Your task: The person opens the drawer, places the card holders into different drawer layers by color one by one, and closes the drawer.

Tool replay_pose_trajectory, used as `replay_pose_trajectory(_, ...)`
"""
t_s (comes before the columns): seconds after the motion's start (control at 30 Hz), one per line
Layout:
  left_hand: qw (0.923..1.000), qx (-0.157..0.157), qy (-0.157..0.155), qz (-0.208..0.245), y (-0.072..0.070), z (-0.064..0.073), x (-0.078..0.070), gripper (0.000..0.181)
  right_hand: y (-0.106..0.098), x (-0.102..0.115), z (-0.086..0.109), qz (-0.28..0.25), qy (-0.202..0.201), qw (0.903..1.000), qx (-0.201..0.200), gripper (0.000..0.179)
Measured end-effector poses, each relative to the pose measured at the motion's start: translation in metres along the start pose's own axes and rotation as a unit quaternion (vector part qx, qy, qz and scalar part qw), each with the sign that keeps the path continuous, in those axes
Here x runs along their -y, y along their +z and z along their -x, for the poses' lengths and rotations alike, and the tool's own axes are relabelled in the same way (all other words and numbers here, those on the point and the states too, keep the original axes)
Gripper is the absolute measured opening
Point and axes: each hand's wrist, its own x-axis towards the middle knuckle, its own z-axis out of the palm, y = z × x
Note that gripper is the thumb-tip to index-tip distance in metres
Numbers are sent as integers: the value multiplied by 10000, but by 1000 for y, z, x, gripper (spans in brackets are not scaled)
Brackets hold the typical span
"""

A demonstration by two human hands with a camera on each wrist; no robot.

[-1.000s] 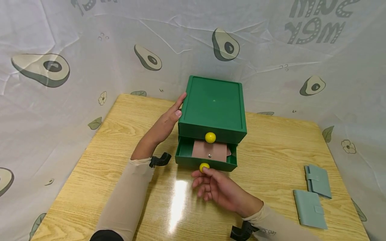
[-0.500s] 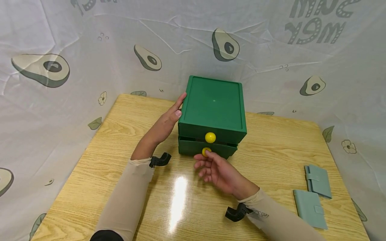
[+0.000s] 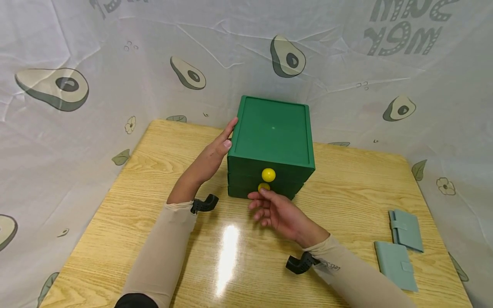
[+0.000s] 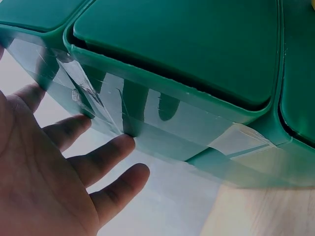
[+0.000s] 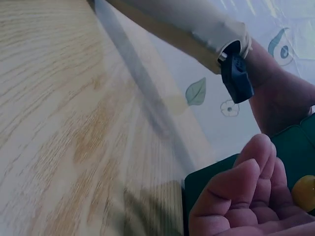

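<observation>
Inspection finds a green two-tier cabinet (image 3: 274,132) on the wooden table (image 3: 346,192), its depth running away from the person and its drawer fronts facing them. The right hand (image 3: 281,214) is the nearer to those fronts: it comes in from below and to the right, and its thumb touches the lower yellow knob (image 3: 263,185), which lies ahead of it, a little to the left. Its other fingers are loosely bent; whether the index closes round the knob from behind I cannot tell. The upper yellow knob (image 3: 268,175) stands just above, apart from the fingers. Both drawer fronts appear about flush. The left hand (image 3: 213,156) holds nothing; its fingers are extended along the cabinet's left side, thumb at the upper edge, square to the cabinet's depth. Two pale blue-green cases (image 3: 396,265) lie well apart on the right, beyond the right forearm.
</observation>
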Motion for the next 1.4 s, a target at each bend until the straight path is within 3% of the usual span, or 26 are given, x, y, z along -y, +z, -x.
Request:
replay_pose_trajectory(0.4, 10000, 20, 22, 29, 0, -3, -1, 67, -7, -16, -3, 186, 622, 9963, 571, 45)
replay_pose_trajectory(0.67, 10000, 10, 2, 40, 0, -1, 1, 64, -17, -26, -11, -92, 1035, 9933, 501, 55)
replay_pose_trajectory(1.0, 9999, 125, -40, -67, -3, 1, 2, 68, -23, -28, -16, -503, 904, 9945, 182, 48)
replay_pose_trajectory(1.4, 9998, 160, -4, -90, -4, -1, 5, 74, -23, -28, -15, -533, 913, 9940, 282, 44)
